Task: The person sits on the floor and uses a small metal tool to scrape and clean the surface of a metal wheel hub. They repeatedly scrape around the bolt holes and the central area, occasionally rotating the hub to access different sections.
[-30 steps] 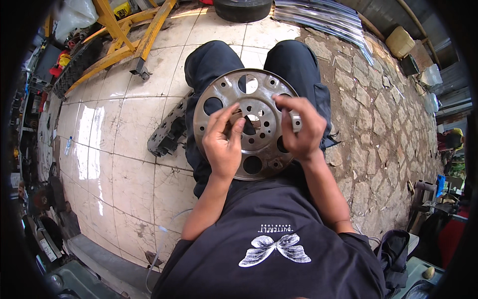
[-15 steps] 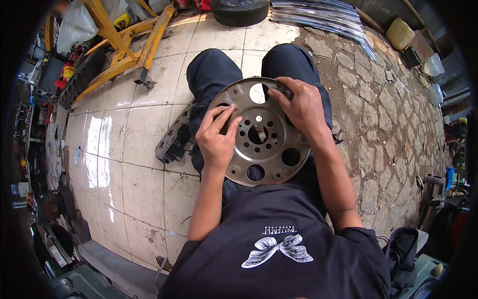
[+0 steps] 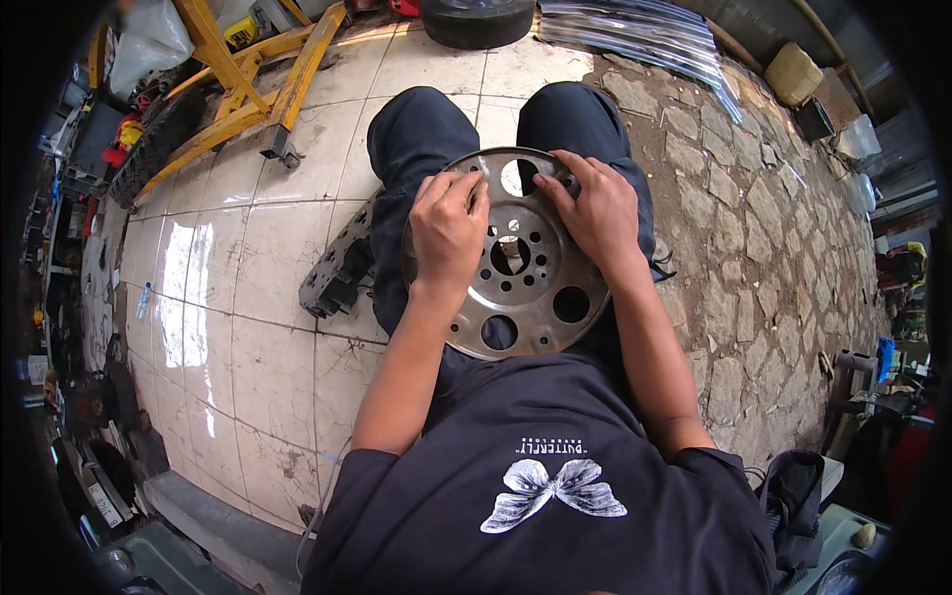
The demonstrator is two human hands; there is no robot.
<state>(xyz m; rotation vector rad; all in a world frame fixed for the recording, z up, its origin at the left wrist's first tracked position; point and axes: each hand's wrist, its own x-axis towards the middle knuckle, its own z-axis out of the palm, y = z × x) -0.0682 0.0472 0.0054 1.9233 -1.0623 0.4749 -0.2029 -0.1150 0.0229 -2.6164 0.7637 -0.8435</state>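
Note:
A round steel flexplate [image 3: 535,317] rests across my thighs, with large round holes near its rim and a ring of small holes about its centre. My right hand [image 3: 603,213] grips its upper right edge, the thumb on the face beside a large hole and the fingers at the rim. Over the plate's upper left part is my left hand [image 3: 446,233], its fingers drawn together in a pinch near a small hole. Whatever lies between those fingertips, if anything, is hidden by the hand.
A dark perforated metal part [image 3: 342,263] lies on the tiles by my left leg. Beyond stand a yellow steel frame [image 3: 297,84] and a black tyre [image 3: 478,30]. Corrugated sheets [image 3: 635,45] lie at the far right, above stone paving [image 3: 744,288].
My left hand has moved up and slightly right over the plate, its fingers going from spread to pinched. The right hand keeps its hold on the rim.

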